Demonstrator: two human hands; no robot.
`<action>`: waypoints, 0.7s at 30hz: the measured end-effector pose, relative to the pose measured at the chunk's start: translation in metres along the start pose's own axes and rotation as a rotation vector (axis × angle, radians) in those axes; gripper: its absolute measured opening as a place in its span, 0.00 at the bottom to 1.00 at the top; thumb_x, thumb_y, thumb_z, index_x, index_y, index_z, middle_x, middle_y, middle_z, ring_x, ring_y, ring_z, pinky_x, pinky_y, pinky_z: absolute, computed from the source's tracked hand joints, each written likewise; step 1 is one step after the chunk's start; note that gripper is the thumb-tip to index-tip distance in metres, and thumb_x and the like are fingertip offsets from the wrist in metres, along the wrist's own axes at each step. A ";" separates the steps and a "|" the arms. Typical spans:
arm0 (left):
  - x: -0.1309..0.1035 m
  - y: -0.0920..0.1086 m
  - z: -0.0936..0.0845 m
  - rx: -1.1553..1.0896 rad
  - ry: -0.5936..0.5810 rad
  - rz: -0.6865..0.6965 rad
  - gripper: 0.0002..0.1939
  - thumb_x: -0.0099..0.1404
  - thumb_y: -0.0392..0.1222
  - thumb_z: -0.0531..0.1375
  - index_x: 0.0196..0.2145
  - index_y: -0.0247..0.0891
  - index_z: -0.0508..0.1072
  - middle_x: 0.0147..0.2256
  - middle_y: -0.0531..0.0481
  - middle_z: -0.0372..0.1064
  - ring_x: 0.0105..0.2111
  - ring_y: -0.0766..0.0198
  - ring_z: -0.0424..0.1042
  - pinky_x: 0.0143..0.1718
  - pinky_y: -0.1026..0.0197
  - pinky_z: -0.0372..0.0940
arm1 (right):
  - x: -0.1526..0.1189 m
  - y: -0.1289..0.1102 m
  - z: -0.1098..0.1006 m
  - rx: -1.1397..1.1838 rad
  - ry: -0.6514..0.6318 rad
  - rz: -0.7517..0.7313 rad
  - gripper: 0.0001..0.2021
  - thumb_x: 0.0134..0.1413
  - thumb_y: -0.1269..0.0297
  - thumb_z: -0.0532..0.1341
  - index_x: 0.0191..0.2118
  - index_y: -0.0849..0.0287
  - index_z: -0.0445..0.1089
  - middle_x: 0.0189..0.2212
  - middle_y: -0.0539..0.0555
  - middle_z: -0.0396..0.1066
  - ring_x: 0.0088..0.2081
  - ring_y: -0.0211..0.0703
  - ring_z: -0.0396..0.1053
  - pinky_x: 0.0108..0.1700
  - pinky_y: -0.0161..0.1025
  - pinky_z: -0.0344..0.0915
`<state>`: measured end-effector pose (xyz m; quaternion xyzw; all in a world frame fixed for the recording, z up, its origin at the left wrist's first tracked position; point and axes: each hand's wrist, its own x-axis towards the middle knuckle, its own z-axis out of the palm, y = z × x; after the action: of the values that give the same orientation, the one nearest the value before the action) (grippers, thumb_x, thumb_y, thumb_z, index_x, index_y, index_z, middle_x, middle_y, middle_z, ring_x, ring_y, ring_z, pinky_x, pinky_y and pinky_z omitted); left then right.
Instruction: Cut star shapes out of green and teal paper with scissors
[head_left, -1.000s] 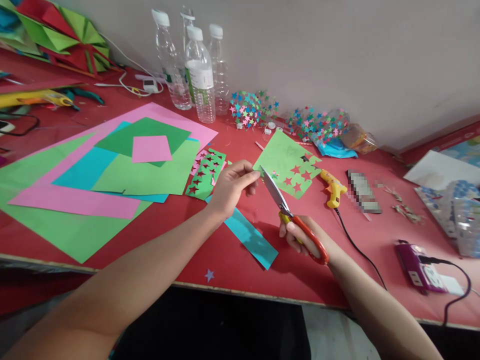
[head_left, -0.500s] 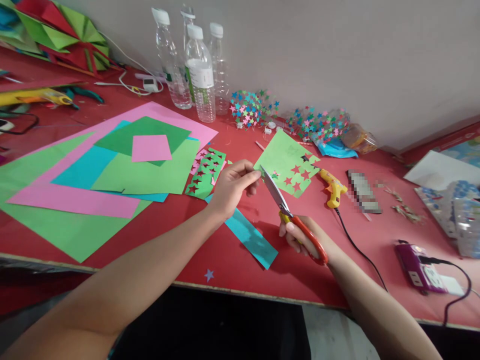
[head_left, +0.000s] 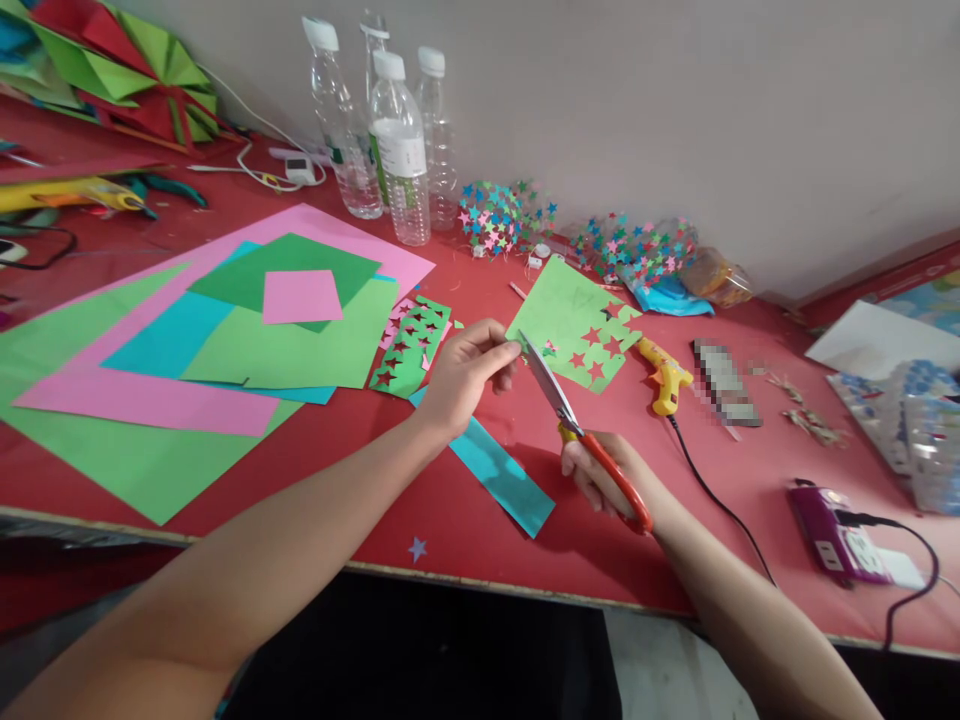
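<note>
My left hand (head_left: 472, 375) is raised over the middle of the red table, thumb and forefinger pinched on a small green paper piece (head_left: 523, 346). My right hand (head_left: 600, 475) grips the scissors (head_left: 611, 470) by their orange handles, the blades pointing up and left so that the tip is beside the green piece. Under and behind the blades lies a light green sheet (head_left: 559, 300) with star-shaped holes at its right. A blue paper strip (head_left: 510, 485) lies below the hands, and a dark green sheet with star holes (head_left: 409, 355) is left of my left hand.
Large coloured sheets (head_left: 150, 400) cover the left side. Plastic bottles (head_left: 401, 150) and star-covered clear pieces (head_left: 499, 215) stand along the wall. On the right are a yellow glue gun (head_left: 664, 378), a pixelated object (head_left: 724, 382) and a purple power socket (head_left: 844, 535). A star (head_left: 418, 548) lies near the front edge.
The fingers of my right hand have shifted slightly on the handles, and the scissors appear a little more closed. My left hand has hardly moved.
</note>
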<state>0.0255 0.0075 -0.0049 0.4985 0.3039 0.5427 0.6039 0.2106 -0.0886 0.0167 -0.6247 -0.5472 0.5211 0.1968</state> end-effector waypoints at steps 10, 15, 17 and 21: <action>0.002 -0.003 -0.003 0.038 -0.008 -0.012 0.08 0.60 0.40 0.60 0.24 0.39 0.66 0.19 0.57 0.63 0.18 0.74 0.62 0.19 0.69 0.57 | 0.002 0.004 0.000 0.006 -0.007 -0.062 0.25 0.50 0.38 0.55 0.27 0.59 0.64 0.10 0.43 0.57 0.10 0.30 0.52 0.14 0.30 0.52; 0.001 -0.003 -0.003 0.042 -0.023 -0.032 0.08 0.60 0.40 0.60 0.24 0.39 0.66 0.18 0.58 0.62 0.18 0.74 0.62 0.20 0.69 0.57 | 0.001 0.003 0.000 0.002 0.000 -0.037 0.25 0.51 0.38 0.54 0.26 0.59 0.63 0.09 0.43 0.56 0.10 0.30 0.52 0.14 0.30 0.51; 0.001 -0.003 -0.003 0.041 -0.017 -0.040 0.08 0.59 0.40 0.60 0.24 0.39 0.66 0.19 0.58 0.62 0.18 0.74 0.62 0.20 0.69 0.57 | 0.001 0.003 -0.001 0.000 -0.002 -0.015 0.24 0.51 0.39 0.55 0.26 0.58 0.63 0.08 0.43 0.56 0.09 0.30 0.51 0.13 0.29 0.50; 0.001 -0.001 -0.003 0.057 0.003 -0.057 0.08 0.59 0.41 0.61 0.25 0.38 0.67 0.19 0.57 0.63 0.18 0.74 0.62 0.19 0.69 0.57 | 0.002 0.005 -0.003 0.006 -0.004 -0.010 0.24 0.50 0.39 0.56 0.26 0.58 0.62 0.08 0.43 0.57 0.09 0.30 0.51 0.12 0.28 0.49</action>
<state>0.0239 0.0096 -0.0066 0.5059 0.3342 0.5171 0.6041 0.2150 -0.0871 0.0127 -0.6203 -0.5493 0.5229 0.2002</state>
